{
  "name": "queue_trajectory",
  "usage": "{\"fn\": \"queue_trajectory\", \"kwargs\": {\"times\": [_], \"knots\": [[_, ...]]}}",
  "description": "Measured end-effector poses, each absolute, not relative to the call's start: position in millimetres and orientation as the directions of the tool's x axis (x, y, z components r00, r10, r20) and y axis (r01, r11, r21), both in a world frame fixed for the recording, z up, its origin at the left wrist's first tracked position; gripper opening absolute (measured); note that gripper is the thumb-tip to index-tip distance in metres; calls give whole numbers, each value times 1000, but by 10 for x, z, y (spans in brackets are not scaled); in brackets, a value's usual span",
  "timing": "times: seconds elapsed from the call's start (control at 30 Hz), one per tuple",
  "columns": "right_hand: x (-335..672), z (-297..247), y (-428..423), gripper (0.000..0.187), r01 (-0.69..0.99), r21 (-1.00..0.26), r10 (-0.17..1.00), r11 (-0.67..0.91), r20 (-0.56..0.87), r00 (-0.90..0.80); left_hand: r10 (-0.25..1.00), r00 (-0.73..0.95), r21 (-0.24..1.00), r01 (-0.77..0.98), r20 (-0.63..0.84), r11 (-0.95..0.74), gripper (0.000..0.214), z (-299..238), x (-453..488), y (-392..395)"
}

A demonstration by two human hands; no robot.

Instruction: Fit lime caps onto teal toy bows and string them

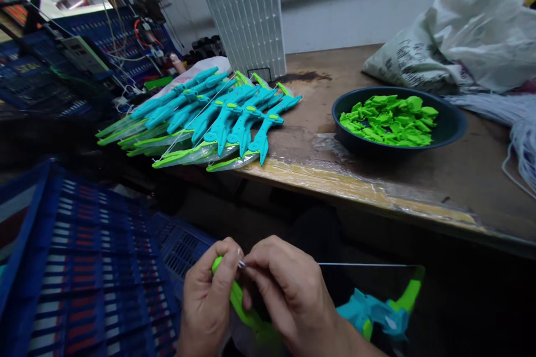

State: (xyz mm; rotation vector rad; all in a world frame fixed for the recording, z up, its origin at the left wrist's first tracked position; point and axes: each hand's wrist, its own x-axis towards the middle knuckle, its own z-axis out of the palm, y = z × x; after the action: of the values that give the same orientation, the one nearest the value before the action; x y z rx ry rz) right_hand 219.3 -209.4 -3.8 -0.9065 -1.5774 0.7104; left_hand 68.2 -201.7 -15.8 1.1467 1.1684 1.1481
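A green and turquoise plastic toy bow [372, 312] is held low in front of the table. My left hand [207, 298] is closed around its green limb end, thumb on top. Beside it my right hand [291, 290] is closed in a pinch on the white string [364, 264] at that same limb tip. Stretched straight, the string runs right to the bow's far green tip. My right hand and forearm hide the middle of the bow. Several similar toy bows [226, 122] lie piled on the table's left part, overhanging its front edge.
A dark round basin [454, 122] of small green plastic pieces [391, 120] stands on the table [305, 145]. At the right are a white sack [412, 56] and a bundle of white strings [521, 134]. Blue crates [96, 268] stand at lower left. A grey ribbed panel [247, 11] rises behind.
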Motion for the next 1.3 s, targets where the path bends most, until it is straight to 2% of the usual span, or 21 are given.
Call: {"fn": "queue_trajectory", "kwargs": {"times": [0.1, 0.23, 0.33, 0.4, 0.47, 0.57, 0.63, 0.8, 0.93, 1.1, 1.2, 1.3], "knots": [[2220, -17, -2075, 14, 178, -833, 848, 523, 529, -16, 996, 52, 995, -63, -73, 76, 25, -143, 703, -2000], [2232, -29, -2016, 15, 205, -734, 753, 648, 657, -26, 983, 168, 993, -77, -71, 85, 25, -138, 660, -1960], [2216, -59, -2000, 14, 257, -682, 712, 685, 701, -38, 980, 183, 991, -86, -84, 101, 26, -174, 637, -1947], [2203, -66, -2018, 14, 294, -698, 734, 653, 679, -18, 983, 140, 987, -90, -118, 131, 22, -206, 644, -1952], [2197, -50, -2045, 13, 285, -764, 798, 578, 603, -3, 986, 104, 984, -103, -133, 144, 18, -232, 657, -1961], [2203, 0, -2071, 13, 197, -883, 900, 426, 436, 8, 988, 112, 986, -115, -106, 119, 17, -246, 656, -1963], [2207, 20, -2069, 13, 143, -913, 921, 383, 389, 15, 988, 138, 991, -104, -76, 90, 16, -236, 636, -1956], [2198, -22, -2057, 14, 142, -890, 896, 432, 442, 43, 985, 168, 998, -44, -43, 51, 18, -185, 605, -1939], [2180, -86, -2076, 15, 216, -814, 829, 539, 558, 32, 974, 189, 981, -120, -126, 150, 30, -178, 638, -1949], [2151, -131, -2087, 22, 283, -722, 749, 631, 662, 20, 962, 229, 948, -245, -149, 205, 27, -172, 689, -1956], [2140, -124, -2095, 19, 270, -728, 751, 631, 659, 22, 965, 231, 942, -278, -128, 191, 28, -153, 720, -1958], [2146, -98, -2110, 16, 200, -803, 812, 561, 581, 53, 968, 226, 944, -280, -112, 175, 32, -142, 739, -1958]]}}
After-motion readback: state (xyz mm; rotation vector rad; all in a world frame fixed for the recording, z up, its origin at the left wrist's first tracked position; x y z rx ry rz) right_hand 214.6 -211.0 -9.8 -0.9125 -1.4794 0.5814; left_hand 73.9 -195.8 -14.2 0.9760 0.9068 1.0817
